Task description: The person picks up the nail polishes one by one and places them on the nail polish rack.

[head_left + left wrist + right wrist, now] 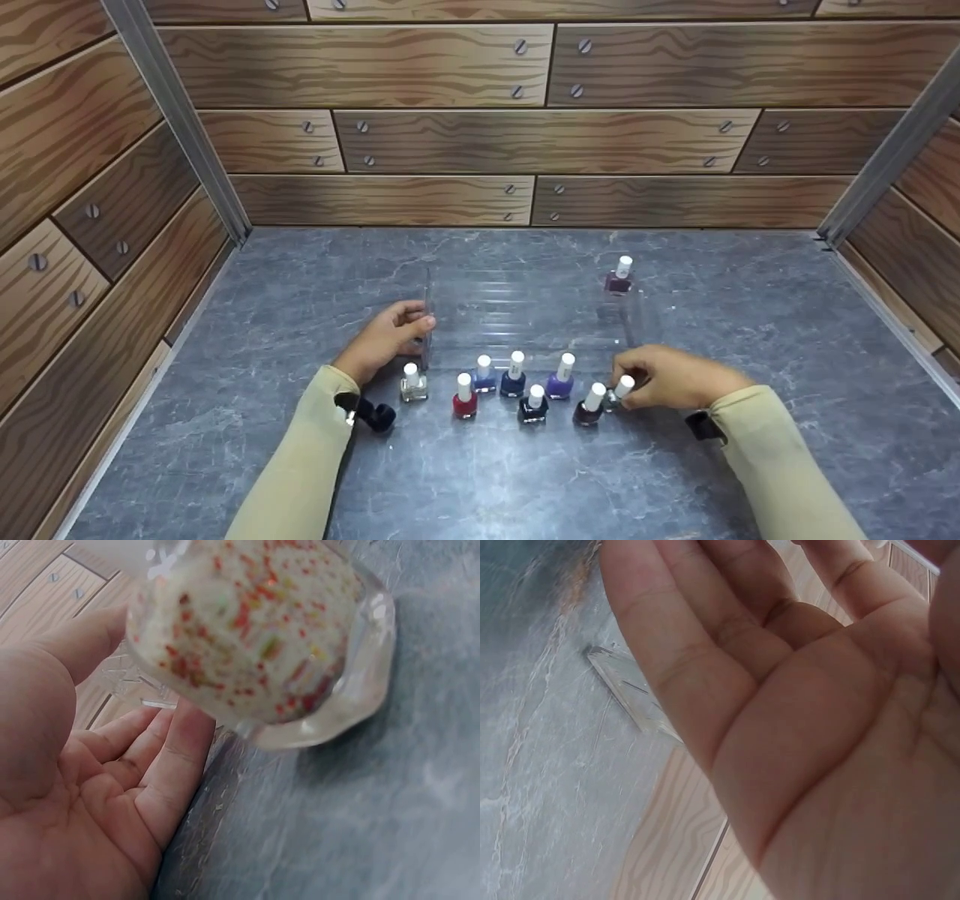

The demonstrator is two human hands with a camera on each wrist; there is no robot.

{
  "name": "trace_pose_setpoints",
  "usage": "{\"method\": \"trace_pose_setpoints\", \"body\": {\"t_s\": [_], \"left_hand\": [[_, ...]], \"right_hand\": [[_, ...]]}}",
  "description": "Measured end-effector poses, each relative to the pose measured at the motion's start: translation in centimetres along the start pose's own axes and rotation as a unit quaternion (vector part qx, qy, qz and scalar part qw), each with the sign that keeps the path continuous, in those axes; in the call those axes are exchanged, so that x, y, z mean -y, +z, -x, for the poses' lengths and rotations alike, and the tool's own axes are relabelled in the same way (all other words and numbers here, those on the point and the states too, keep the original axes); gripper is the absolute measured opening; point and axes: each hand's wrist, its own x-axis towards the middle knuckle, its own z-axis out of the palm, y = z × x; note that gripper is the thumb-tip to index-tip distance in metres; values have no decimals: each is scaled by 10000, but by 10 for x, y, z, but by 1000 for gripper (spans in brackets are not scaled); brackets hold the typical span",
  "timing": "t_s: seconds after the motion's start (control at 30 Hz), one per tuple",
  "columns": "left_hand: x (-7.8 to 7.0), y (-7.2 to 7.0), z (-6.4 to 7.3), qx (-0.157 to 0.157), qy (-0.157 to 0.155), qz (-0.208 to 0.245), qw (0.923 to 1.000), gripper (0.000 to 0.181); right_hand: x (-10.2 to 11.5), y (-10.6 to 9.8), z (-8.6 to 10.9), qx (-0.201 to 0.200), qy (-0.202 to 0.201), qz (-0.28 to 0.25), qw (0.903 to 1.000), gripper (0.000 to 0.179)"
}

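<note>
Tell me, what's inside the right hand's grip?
The right hand pinches a small white-capped bottle, just beside a dark bottle. Part of the pinched bottle's body is covered by the hand, so its whole shape cannot be seen.

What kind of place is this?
Probably a small work booth: wood-patterned walls edge the gray tabletop, metal strips run down the corners, and nail polish bottles stand there.

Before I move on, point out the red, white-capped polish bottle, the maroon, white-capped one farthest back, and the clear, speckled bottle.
Red, white-capped polish bottle [465, 406]: head view, body.
Maroon, white-capped polish bottle [619, 283]: head view, body.
Clear, speckled bottle [255, 634]: left wrist view, body.
</note>
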Motion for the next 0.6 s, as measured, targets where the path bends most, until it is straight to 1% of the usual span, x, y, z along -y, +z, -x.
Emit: {"method": "trace_pose_setpoints", "body": {"t_s": [0.2, 0.6], "left_hand": [[-1, -1, 0, -36, -54, -19, 10000, 60], [0, -1, 1, -58, -30, 26, 10000, 60]], "right_hand": [[-2, -1, -1, 13, -3, -77, 10000, 15], [-2, -1, -2, 68, 49, -256, 9996, 14]]}}
